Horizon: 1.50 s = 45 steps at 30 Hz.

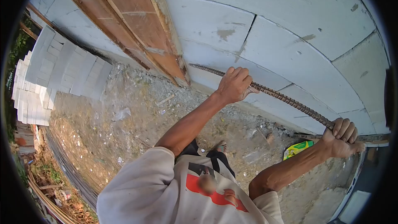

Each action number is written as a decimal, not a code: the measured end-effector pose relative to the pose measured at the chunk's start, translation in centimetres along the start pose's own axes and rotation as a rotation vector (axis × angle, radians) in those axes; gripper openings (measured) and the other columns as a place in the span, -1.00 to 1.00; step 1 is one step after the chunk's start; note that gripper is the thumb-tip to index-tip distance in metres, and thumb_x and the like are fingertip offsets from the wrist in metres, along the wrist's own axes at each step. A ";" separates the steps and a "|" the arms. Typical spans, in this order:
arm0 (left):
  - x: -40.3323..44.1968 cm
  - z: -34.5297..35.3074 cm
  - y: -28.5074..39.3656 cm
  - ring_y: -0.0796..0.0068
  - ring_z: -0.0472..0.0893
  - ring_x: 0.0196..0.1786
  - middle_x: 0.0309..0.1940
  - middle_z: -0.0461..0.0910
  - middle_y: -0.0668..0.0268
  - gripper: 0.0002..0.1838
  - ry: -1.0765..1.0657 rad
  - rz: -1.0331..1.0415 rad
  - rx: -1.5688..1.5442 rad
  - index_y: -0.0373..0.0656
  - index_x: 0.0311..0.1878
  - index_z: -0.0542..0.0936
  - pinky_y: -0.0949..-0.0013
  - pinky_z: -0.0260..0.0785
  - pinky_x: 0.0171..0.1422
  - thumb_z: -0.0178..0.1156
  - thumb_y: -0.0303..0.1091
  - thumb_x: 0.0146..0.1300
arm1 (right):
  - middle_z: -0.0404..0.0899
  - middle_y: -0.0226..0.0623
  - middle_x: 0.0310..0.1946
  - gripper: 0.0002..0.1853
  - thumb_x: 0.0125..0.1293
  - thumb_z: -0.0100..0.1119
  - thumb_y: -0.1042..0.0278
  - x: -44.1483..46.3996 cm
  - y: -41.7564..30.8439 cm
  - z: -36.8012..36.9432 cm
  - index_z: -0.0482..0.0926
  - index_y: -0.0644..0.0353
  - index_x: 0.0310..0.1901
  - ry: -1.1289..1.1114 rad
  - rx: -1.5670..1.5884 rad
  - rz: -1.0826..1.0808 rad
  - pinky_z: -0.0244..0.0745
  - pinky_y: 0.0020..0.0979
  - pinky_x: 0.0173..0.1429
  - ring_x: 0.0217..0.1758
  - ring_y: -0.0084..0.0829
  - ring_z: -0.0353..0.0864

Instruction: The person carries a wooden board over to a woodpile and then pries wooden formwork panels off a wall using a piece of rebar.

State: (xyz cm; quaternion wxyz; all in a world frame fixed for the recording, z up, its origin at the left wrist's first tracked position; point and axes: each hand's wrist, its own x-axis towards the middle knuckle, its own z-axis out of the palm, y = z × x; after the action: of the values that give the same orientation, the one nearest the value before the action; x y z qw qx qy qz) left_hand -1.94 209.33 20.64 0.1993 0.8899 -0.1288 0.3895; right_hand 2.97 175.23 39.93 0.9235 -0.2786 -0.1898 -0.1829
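A rusty ribbed rebar rod slants across the front of my body, close to the block wall. My left hand is closed around it, some way in from its thinner-looking end beside the wooden frame. Lower down on the right, my right hand wraps round the other end of the rod, thumb sticking out to the side. Both arms are stretched out. I cannot tell whether the far tip touches the wall.
Stacked pale blocks stand at the left. A yellow-green packet lies at the wall's foot on the right. Rubble and a plastic scrap litter the dirt ground. Long rods lie at the lower left.
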 end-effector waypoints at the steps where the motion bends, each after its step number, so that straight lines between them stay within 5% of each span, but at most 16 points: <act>1: 0.6 -0.5 0.9 0.30 0.42 -0.24 -0.33 0.36 0.35 -0.55 -0.004 0.002 -0.003 -0.12 -0.19 0.64 0.21 0.10 -0.13 0.53 0.02 0.08 | 0.07 -0.53 -0.79 -0.31 0.38 0.20 -0.40 0.3 -2.0 0.1 0.20 -0.06 -0.64 -0.059 0.003 -0.003 -0.01 -0.48 -0.70 -0.77 -0.55 -0.03; 6: 5.7 -3.3 5.8 0.33 0.41 -0.29 -0.34 0.37 0.35 -0.60 0.087 0.049 -0.072 -0.13 -0.22 0.64 0.21 0.10 -0.14 0.56 -0.07 0.03 | 0.06 -0.54 -0.79 -0.39 0.49 0.13 -0.19 2.9 -9.1 1.4 0.17 -0.08 -0.64 -0.201 0.056 -0.003 0.01 -0.49 -0.70 -0.77 -0.57 -0.03; 10: -0.2 -3.7 -0.9 0.36 0.42 -0.28 -0.36 0.38 0.36 -0.62 -0.026 -0.043 0.064 -0.14 -0.18 0.65 0.21 0.10 -0.13 0.57 -0.22 -0.01 | -0.05 -0.57 -0.77 -0.40 0.64 -0.07 -0.10 -2.3 1.2 3.3 0.11 -0.11 -0.62 0.049 -0.305 -0.207 0.00 -0.51 -0.68 -0.75 -0.59 -0.05; 12: -0.9 -3.6 -1.6 0.35 0.43 -0.27 -0.36 0.38 0.37 -0.63 -0.041 -0.076 0.090 -0.14 -0.17 0.65 0.21 0.10 -0.12 0.57 -0.26 -0.01 | -0.09 -0.58 -0.75 -0.42 0.69 -0.15 -0.07 -3.3 2.1 2.0 0.11 -0.10 -0.59 0.016 -0.226 -0.109 -0.03 -0.51 -0.68 -0.74 -0.60 -0.07; 15: -0.5 -3.8 -0.7 0.33 0.43 -0.27 -0.35 0.40 0.37 -0.64 0.011 -0.076 0.094 -0.12 -0.15 0.65 0.22 0.08 -0.12 0.56 -0.27 0.02 | -0.04 -0.52 -0.72 -0.45 0.66 -0.08 -0.06 -1.9 3.5 2.0 0.11 -0.11 -0.56 0.175 -0.402 -0.228 0.14 -0.45 -0.58 -0.69 -0.55 0.04; 16: -0.2 -3.4 -0.7 0.31 0.44 -0.25 -0.33 0.42 0.37 -0.62 0.054 -0.091 0.098 -0.11 -0.13 0.62 0.21 0.07 -0.12 0.56 -0.26 0.03 | 0.21 -0.37 -0.60 -0.50 0.62 0.01 -0.10 -0.8 4.8 1.0 0.32 0.03 -0.47 0.184 -0.415 -0.327 0.38 -0.35 -0.34 -0.52 -0.45 0.31; 17: 0.0 -3.0 -0.6 0.29 0.45 -0.24 -0.31 0.43 0.36 -0.60 0.098 -0.115 0.100 -0.10 -0.11 0.59 0.21 0.07 -0.11 0.57 -0.26 0.04 | 0.21 -0.37 -0.60 -0.50 0.62 0.01 -0.10 1.0 6.1 0.1 0.32 0.03 -0.47 0.181 -0.404 -0.325 0.38 -0.35 -0.34 -0.52 -0.45 0.31; 19: 1.9 -1.2 -1.3 0.28 0.45 -0.22 -0.27 0.45 0.34 -0.57 0.151 -0.172 0.088 -0.09 -0.09 0.56 0.19 0.08 -0.11 0.57 -0.24 0.05 | 0.51 -0.04 -0.28 -0.47 0.58 0.06 -0.12 5.4 9.1 -2.0 0.50 0.34 -0.18 0.594 -0.853 -0.760 0.52 -0.15 0.01 -0.14 -0.17 0.58; 22: 2.3 0.6 -1.0 0.25 0.47 -0.18 -0.22 0.46 0.31 -0.53 0.203 -0.218 0.043 -0.07 -0.07 0.50 0.16 0.09 -0.09 0.57 -0.22 0.06 | 0.38 0.59 0.17 -0.26 0.59 0.03 -0.02 9.5 12.2 -4.2 0.21 0.78 0.17 0.691 -1.132 -0.629 0.47 0.02 0.35 0.28 0.24 0.53; 26: 2.1 0.6 -1.5 0.24 0.48 -0.13 -0.19 0.45 0.29 -0.54 0.179 -0.258 0.072 -0.07 -0.03 0.51 0.14 0.11 -0.07 0.55 -0.21 0.09 | 0.32 0.62 0.19 -0.25 0.62 -0.01 0.02 7.8 12.1 -2.1 0.11 0.83 0.21 0.705 -1.065 -0.504 0.55 0.01 0.29 0.27 0.25 0.53; 29: 1.4 1.3 -1.2 0.25 0.49 -0.11 -0.21 0.44 0.30 -0.57 0.136 -0.258 0.066 -0.09 -0.01 0.56 0.15 0.12 -0.05 0.53 -0.20 0.13 | 0.49 0.32 -0.05 -0.40 0.64 -0.08 0.01 8.7 10.6 -3.6 0.27 0.65 0.05 0.718 -1.141 -0.613 0.63 0.02 0.10 -0.06 0.08 0.61; 31: 0.6 1.1 -1.4 0.26 0.48 -0.13 -0.23 0.42 0.32 -0.66 0.044 -0.266 0.053 -0.10 -0.04 0.58 0.16 0.12 -0.05 0.48 -0.34 0.16 | 0.41 -0.09 -0.38 -0.54 0.68 -0.18 0.00 6.1 8.1 -2.3 0.32 0.30 -0.21 0.479 -0.465 -0.247 0.58 -0.11 -0.20 -0.39 -0.19 0.43; 32: 0.0 0.8 -1.3 0.26 0.48 -0.13 -0.23 0.42 0.32 -0.66 0.035 -0.263 0.045 -0.10 -0.04 0.58 0.16 0.12 -0.05 0.48 -0.34 0.16 | 0.18 -0.32 -0.53 -0.53 0.70 -0.21 -0.07 4.7 6.6 -1.5 0.19 0.07 -0.35 0.382 -0.345 -0.175 0.32 -0.33 -0.39 -0.52 -0.37 0.15; 34: -0.8 0.4 -0.9 0.27 0.47 -0.16 -0.26 0.40 0.34 -0.69 0.007 -0.210 0.059 -0.10 -0.05 0.59 0.16 0.12 -0.06 0.40 -0.48 0.13 | 0.13 -0.47 -0.60 -0.47 0.64 -0.09 -0.20 2.3 3.1 -2.4 0.25 0.04 -0.40 0.096 -0.161 -0.148 0.09 -0.43 -0.55 -0.61 -0.48 0.04; 39: -1.5 -1.1 2.3 0.28 0.46 -0.19 -0.30 0.38 0.33 -0.65 -0.005 -0.146 -0.041 -0.12 -0.04 0.61 0.17 0.12 -0.08 0.34 -0.55 0.06 | 0.10 -0.52 -0.68 -0.46 0.57 0.05 -0.21 -1.7 -2.7 0.8 0.34 0.01 -0.48 -0.053 -0.150 -0.206 -0.01 -0.51 -0.70 -0.70 -0.60 0.02; 45: -6.6 0.0 -4.2 0.28 0.49 -0.17 -0.31 0.43 0.35 -0.64 -0.109 -0.256 0.093 -0.11 -0.02 0.63 0.17 0.13 -0.07 0.36 -0.53 0.06 | 0.06 -0.53 -0.71 -0.43 0.62 -0.07 -0.24 -5.9 7.6 1.1 0.25 -0.02 -0.49 0.203 -0.362 -0.202 0.05 -0.56 -0.70 -0.72 -0.59 0.02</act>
State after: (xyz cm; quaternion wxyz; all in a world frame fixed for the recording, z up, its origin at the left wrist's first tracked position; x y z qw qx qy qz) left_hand -4.72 213.57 14.63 0.1988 0.9271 -0.0069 0.3176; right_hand 1.00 183.13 34.80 0.8499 -0.3993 -0.0872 -0.3325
